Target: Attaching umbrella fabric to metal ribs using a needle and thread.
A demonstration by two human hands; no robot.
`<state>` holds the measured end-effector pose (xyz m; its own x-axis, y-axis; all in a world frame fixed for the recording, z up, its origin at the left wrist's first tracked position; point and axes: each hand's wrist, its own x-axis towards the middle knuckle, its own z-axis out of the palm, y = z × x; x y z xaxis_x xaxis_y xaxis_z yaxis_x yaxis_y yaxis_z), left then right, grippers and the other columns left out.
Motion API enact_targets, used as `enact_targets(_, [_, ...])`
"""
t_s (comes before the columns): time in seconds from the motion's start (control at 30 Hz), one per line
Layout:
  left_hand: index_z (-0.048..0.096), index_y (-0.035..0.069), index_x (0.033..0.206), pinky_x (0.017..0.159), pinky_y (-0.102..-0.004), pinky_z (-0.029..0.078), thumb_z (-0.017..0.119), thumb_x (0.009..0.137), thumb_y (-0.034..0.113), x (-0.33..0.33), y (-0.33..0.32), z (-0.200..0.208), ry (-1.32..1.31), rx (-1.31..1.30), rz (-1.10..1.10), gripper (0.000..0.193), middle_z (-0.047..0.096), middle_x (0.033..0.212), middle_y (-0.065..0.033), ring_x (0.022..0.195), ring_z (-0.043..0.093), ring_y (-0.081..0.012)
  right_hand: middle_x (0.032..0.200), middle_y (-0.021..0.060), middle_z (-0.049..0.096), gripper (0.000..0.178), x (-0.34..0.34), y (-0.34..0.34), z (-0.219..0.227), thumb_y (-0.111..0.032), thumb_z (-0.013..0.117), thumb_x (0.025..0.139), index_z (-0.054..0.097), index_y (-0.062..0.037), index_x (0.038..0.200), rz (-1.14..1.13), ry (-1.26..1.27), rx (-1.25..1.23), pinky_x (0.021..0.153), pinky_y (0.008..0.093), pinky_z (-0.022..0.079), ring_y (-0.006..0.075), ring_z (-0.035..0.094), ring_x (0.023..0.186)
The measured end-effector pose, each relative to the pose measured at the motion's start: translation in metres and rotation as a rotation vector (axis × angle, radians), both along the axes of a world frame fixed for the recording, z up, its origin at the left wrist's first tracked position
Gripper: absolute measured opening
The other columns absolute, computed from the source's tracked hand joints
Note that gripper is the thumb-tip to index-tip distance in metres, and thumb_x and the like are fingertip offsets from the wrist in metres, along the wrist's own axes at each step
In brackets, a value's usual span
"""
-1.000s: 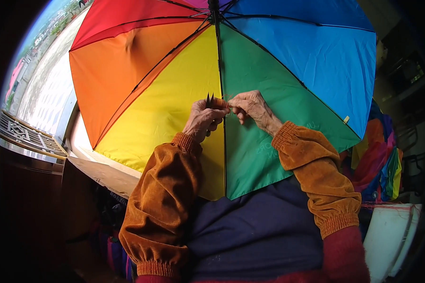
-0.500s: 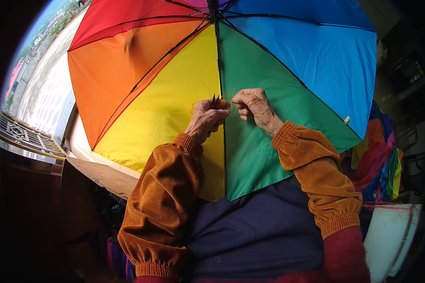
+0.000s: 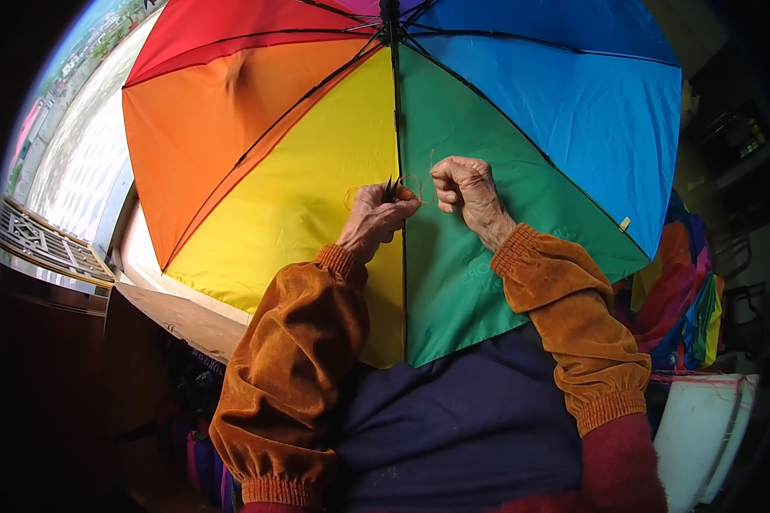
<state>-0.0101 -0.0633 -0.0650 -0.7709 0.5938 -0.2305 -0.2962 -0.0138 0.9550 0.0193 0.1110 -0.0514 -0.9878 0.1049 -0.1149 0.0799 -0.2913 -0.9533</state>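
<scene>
An open rainbow umbrella (image 3: 334, 162) is spread before me with its inner side and ribs showing. Over the rib (image 3: 399, 128) between the yellow and green panels, my left hand (image 3: 373, 217) is closed around what look like thread snips (image 3: 390, 187), only their dark pointed blades showing. Orange thread (image 3: 348, 197) loops out around the same hand. My right hand (image 3: 469, 190), a short way to the right over the green panel, is closed in a pinch. A thin strand stands up beside its fingertips and curves down toward the left hand.
A dark blue cloth (image 3: 462, 419) covers my lap. More colourful umbrella fabric (image 3: 672, 282) hangs at the right, above a white box-like object (image 3: 701, 432) with red threads on it. A wooden board edge (image 3: 184, 316) and a metal grille (image 3: 51, 244) lie at the left.
My right hand has moved slightly right, away from the left hand, widening the gap between them. The left hand stays nearly in place.
</scene>
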Motion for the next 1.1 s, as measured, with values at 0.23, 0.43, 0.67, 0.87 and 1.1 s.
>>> enact_targets(0.23, [0.055, 0.005, 0.077, 0.037, -0.0177, 0.025, 0.064, 0.075, 0.016, 0.002, -0.002, 0.011, -0.06, -0.01, 0.086, 0.015, 0.045, 0.057, 0.0044, 0.043, 0.034, -0.0022, 0.056, -0.0002, 0.042, 0.015, 0.0, 0.0, 0.004, -0.009, 0.054, 0.077, 0.051, -0.0037, 0.063, -0.018, 0.016, -0.002, 0.038, 0.0226, 0.032, 0.0067, 0.037, 0.043])
enact_targets(0.43, [0.055, 0.007, 0.075, 0.037, -0.0182, 0.022, 0.064, 0.076, 0.018, -0.002, -0.005, 0.011, 0.012, -0.046, 0.183, 0.015, 0.042, 0.055, 0.0058, 0.042, 0.032, -0.002, 0.056, -0.0001, 0.041, 0.016, 0.0, 0.001, 0.004, -0.009, 0.054, 0.077, 0.051, -0.0037, 0.062, -0.019, 0.032, -0.008, 0.038, 0.0226, 0.032, 0.0066, 0.037, 0.043])
enact_targets(0.67, [0.053, 0.007, 0.074, 0.037, -0.0182, 0.021, 0.062, 0.078, 0.017, -0.007, -0.008, 0.006, 0.016, 0.044, 0.197, 0.014, 0.041, 0.056, 0.0056, 0.043, 0.031, -0.0018, 0.058, 0.0017, 0.045, 0.015, -0.001, 0.003, 0.011, -0.01, 0.055, 0.078, 0.054, -0.0015, 0.066, -0.072, 0.016, 0.003, 0.039, 0.0237, 0.036, 0.0077, 0.04, 0.043])
enact_targets(0.87, [0.053, 0.006, 0.078, 0.035, -0.0183, 0.023, 0.06, 0.08, 0.02, -0.009, -0.011, 0.004, 0.007, 0.301, 0.286, 0.017, 0.047, 0.061, 0.0018, 0.041, 0.032, -0.003, 0.068, 0.0071, 0.054, 0.014, -0.001, 0.015, 0.038, -0.008, 0.053, 0.081, 0.057, 0.0053, 0.082, -0.137, 0.145, 0.052, 0.044, 0.0273, 0.043, 0.0114, 0.047, 0.05])
enact_targets(1.1, [0.05, 0.005, 0.08, 0.034, -0.0189, 0.023, 0.055, 0.082, 0.024, -0.011, -0.01, -0.007, -0.119, 0.107, 0.408, 0.019, 0.048, 0.064, -0.0014, 0.041, 0.033, -0.0044, 0.074, 0.0086, 0.05, 0.022, -0.01, 0.108, 0.171, 0.001, 0.05, 0.08, 0.051, 0.0076, 0.101, 0.012, 0.46, -0.133, 0.057, 0.029, 0.045, 0.0128, 0.047, 0.058])
